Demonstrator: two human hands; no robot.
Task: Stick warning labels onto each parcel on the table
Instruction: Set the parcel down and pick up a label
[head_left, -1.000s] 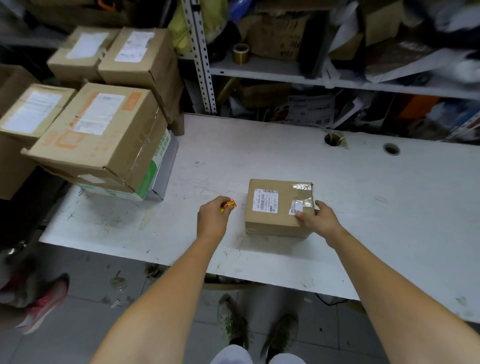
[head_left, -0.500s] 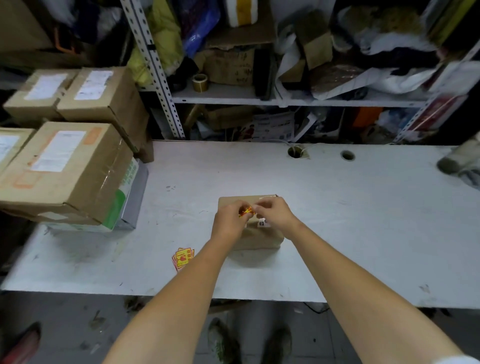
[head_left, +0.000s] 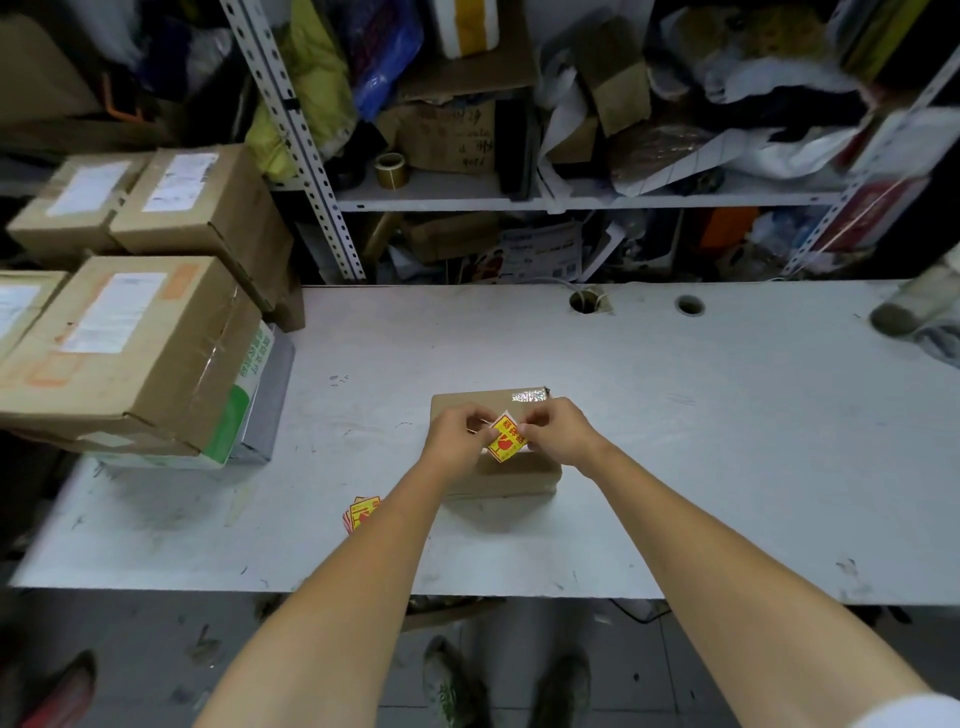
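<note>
We see a yellow-and-red warning label (head_left: 505, 436) pinched between both hands above a small cardboard parcel (head_left: 498, 470) lying near the front edge of the white table (head_left: 701, 441). Our left hand (head_left: 457, 436) grips its left side, our right hand (head_left: 561, 431) its upper right corner. A small stack of spare labels (head_left: 361, 513) lies on the table left of the parcel. Larger taped boxes (head_left: 130, 348) sit piled at the table's left end.

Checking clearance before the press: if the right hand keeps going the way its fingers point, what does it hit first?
The right hand points left, so probably the left hand, which shares the yellow warning label above the small parcel; depth is unclear.
</note>
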